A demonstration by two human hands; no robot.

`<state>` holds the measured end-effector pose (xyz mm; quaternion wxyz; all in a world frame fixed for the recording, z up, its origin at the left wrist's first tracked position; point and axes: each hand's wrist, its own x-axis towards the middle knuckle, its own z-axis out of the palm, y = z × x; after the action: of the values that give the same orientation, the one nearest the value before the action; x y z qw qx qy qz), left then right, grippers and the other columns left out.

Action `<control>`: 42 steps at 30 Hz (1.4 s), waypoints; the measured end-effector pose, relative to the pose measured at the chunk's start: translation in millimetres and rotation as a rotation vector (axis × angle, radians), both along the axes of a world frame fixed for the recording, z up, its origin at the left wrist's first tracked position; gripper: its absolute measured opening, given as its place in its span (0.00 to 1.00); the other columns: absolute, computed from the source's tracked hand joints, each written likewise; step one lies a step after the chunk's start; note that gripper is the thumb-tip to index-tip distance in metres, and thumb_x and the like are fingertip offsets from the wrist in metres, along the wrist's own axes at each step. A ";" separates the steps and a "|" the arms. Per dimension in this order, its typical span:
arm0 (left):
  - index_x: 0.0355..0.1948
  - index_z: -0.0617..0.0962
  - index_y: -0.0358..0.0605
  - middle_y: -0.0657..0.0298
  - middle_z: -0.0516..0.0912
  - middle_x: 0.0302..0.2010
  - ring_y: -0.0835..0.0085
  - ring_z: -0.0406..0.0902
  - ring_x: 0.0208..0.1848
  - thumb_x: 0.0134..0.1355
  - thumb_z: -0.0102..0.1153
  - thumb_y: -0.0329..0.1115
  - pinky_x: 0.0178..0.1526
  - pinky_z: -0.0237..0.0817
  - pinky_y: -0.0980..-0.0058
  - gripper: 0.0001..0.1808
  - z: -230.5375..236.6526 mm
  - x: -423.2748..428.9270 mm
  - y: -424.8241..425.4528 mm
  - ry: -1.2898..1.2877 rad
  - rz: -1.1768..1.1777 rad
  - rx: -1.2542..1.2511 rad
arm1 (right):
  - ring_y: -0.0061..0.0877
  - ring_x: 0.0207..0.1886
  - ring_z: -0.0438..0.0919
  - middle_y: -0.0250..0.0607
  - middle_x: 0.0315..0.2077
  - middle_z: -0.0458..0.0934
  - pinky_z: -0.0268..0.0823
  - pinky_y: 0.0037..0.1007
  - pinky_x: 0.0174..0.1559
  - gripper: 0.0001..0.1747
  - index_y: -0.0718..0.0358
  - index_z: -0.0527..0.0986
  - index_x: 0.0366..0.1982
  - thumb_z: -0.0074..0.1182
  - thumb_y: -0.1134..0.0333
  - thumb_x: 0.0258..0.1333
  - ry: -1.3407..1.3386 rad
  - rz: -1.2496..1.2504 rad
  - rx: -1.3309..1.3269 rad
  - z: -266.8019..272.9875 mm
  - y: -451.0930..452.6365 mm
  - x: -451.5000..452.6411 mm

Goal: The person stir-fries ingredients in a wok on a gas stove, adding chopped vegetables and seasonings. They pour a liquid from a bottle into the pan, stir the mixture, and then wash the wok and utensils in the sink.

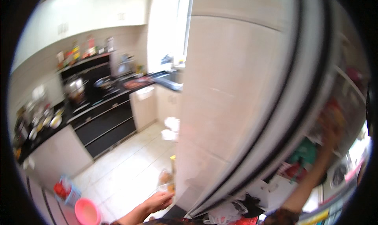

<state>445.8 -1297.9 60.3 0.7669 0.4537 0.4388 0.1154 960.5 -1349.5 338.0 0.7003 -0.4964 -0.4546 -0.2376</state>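
Note:
My left hand (159,200) is at the bottom centre, its fingers curled near the edge of a tiled wall (218,95); whether it holds anything cannot be told. On the far side of the wall and a striped door frame (298,86), my right arm stretches up at the right. My right hand (332,133) is blurred and reaches to a blurred red and yellow item (333,110) by a grey surface. A green bag or cloth (304,151) lies beside my right forearm, with a red item (296,170) below it.
A kitchen lies left: a black counter with a pot (76,87), a pan (104,82) and a sink (171,79). A pink bucket (87,211) and a blue basket (70,192) stand on the tiled floor. Plastic bags (224,214) lie low centre; a washing machine (339,174) stands right.

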 end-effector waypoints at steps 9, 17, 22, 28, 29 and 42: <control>0.21 0.76 0.50 0.76 0.66 0.14 0.86 0.55 0.14 0.73 0.53 0.55 0.16 0.41 0.82 0.26 -27.7 -93.7 111.0 -0.248 -0.009 0.023 | 0.34 0.54 0.78 0.47 0.54 0.76 0.71 0.36 0.57 0.47 0.68 0.64 0.63 0.75 0.61 0.45 0.029 0.670 -0.821 -129.9 82.3 -352.3; 0.45 0.82 0.48 0.72 0.74 0.26 0.88 0.63 0.21 0.69 0.59 0.50 0.22 0.53 0.85 0.17 -11.9 -201.7 163.4 -0.307 -0.100 0.206 | 0.35 0.57 0.77 0.47 0.55 0.75 0.71 0.36 0.59 0.49 0.69 0.61 0.66 0.75 0.65 0.44 0.159 0.810 -0.807 -113.9 114.2 -429.7; 0.78 0.53 0.55 0.61 0.74 0.58 0.84 0.75 0.35 0.61 0.70 0.38 0.40 0.72 0.80 0.51 24.0 -254.6 180.7 -0.397 -0.195 0.468 | 0.35 0.59 0.76 0.47 0.56 0.74 0.71 0.37 0.60 0.51 0.69 0.59 0.67 0.75 0.68 0.44 0.211 1.066 -0.793 -154.7 158.7 -510.0; 0.79 0.44 0.52 0.48 0.62 0.71 0.76 0.80 0.44 0.55 0.77 0.38 0.51 0.72 0.76 0.63 -0.6 -283.0 208.5 -0.390 0.117 0.538 | 0.32 0.62 0.73 0.45 0.57 0.72 0.70 0.36 0.61 0.52 0.68 0.57 0.67 0.74 0.76 0.41 0.356 1.253 -0.818 -174.0 256.3 -601.0; 0.79 0.44 0.50 0.47 0.61 0.72 0.74 0.81 0.47 0.55 0.77 0.37 0.54 0.72 0.74 0.62 -10.5 -286.8 215.0 -0.388 0.183 0.552 | 0.32 0.62 0.73 0.44 0.56 0.72 0.69 0.36 0.62 0.51 0.68 0.57 0.66 0.74 0.76 0.41 0.374 1.302 -0.838 -174.4 271.4 -609.2; 0.70 0.58 0.40 0.53 0.72 0.63 0.65 0.77 0.61 0.52 0.77 0.29 0.62 0.72 0.65 0.50 -36.5 -295.4 408.0 -0.227 0.618 0.662 | 0.24 0.39 0.78 0.41 0.41 0.81 0.73 0.28 0.44 0.48 0.69 0.66 0.66 0.76 0.61 0.45 -0.020 1.238 -0.763 -225.0 567.4 -560.7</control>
<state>150.4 -889.9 23.8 0.5539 0.5065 0.4062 0.5212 399.8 -782.1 113.0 0.4803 -0.3558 -0.7097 0.3729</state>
